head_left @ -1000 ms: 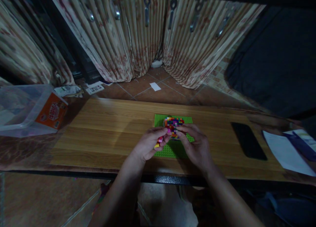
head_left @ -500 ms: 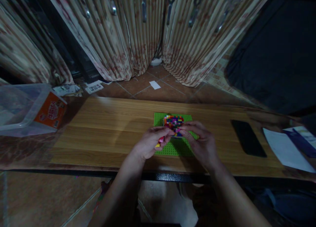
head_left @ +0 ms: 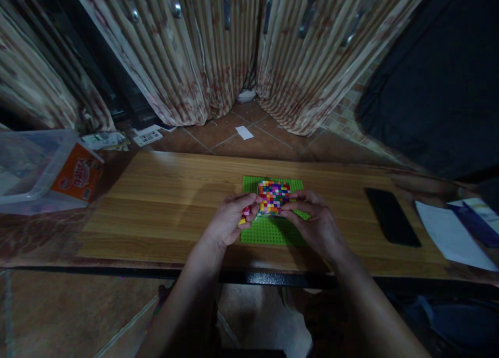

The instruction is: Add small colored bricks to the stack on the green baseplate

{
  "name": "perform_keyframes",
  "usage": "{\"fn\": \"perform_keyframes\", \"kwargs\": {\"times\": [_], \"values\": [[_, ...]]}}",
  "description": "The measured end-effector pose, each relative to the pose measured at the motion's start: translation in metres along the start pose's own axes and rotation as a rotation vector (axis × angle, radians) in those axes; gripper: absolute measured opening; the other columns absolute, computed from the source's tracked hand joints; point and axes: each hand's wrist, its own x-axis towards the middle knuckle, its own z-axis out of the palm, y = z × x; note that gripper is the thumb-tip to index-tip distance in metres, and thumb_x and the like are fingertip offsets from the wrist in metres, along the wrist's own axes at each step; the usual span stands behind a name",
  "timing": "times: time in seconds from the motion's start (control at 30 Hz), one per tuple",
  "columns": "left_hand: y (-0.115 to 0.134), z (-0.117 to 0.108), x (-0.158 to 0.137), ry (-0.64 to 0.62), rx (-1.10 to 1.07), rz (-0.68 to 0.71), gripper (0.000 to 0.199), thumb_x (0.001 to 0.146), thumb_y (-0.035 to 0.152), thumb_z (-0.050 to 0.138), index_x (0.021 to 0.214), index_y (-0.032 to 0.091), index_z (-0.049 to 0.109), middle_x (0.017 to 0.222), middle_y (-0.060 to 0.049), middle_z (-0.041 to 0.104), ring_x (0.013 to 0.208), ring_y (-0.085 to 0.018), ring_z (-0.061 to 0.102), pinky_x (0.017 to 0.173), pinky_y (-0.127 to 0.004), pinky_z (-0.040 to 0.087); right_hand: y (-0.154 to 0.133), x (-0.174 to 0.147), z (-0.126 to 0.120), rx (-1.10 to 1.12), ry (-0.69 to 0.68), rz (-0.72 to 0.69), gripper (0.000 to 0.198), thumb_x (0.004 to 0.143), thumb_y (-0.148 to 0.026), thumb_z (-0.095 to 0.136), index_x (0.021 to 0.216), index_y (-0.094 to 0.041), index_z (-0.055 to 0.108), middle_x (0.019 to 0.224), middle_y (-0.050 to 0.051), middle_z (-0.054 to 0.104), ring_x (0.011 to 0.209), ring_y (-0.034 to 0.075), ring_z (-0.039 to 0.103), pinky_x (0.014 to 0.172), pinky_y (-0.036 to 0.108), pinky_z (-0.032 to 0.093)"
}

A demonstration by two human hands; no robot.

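A block of many-coloured toy bricks (head_left: 274, 194) stands on a green studded baseplate (head_left: 273, 236). At its left side, my left hand (head_left: 233, 217) is closed, with a few loose pink and yellow toy bricks (head_left: 242, 221) showing between its curled fingers. The left thumb and fingertip are beside the block's left edge. My right hand (head_left: 314, 217) is pinched at the block's front right corner, where a small magenta brick shows at the fingertips. Its other fingers lie along the block's right side and hide part of it.
The baseplate lies on a wooden tabletop (head_left: 163, 207). To the right are a dark flat phone-like slab (head_left: 392, 217) and white paper (head_left: 454, 236). A clear plastic bin (head_left: 47, 171) with an orange label stands left. Striped curtains (head_left: 187, 62) hang behind the table.
My left hand has drawn back left with its loose bricks. My right hand has shifted slightly left and down, its fingertips now at the block. More of the block's front shows.
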Motion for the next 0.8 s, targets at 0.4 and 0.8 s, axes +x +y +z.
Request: {"fn": "perform_keyframes", "kwargs": {"times": [0.4, 0.8], "values": [[-0.0016, -0.0020, 0.0009, 0.001, -0.031, -0.005, 0.019, 0.073, 0.028, 0.072, 0.075, 0.010, 0.065, 0.056, 0.002, 0.047, 0.043, -0.002, 0.038, 0.034, -0.013, 0.017, -0.0086, 0.0040, 0.0037, -0.012, 0.045, 0.036, 0.012, 0.081, -0.035, 0.068, 0.075, -0.024, 0.069, 0.100, 0.005, 0.063, 0.096, 0.024, 0.060, 0.087, 0.043, 0.048], [0.0030, 0.0017, 0.0022, 0.090, -0.148, -0.085, 0.029, 0.089, 0.030, 0.050, 0.071, 0.009, 0.060, 0.059, 0.000, 0.047, 0.042, -0.003, 0.038, 0.032, -0.011, 0.018, -0.0028, 0.0037, -0.0005, -0.001, 0.052, 0.050, 0.014, 0.087, -0.034, 0.061, 0.082, -0.023, 0.069, 0.099, 0.005, 0.062, 0.097, 0.022, 0.060, 0.088, 0.041, 0.047]]}}
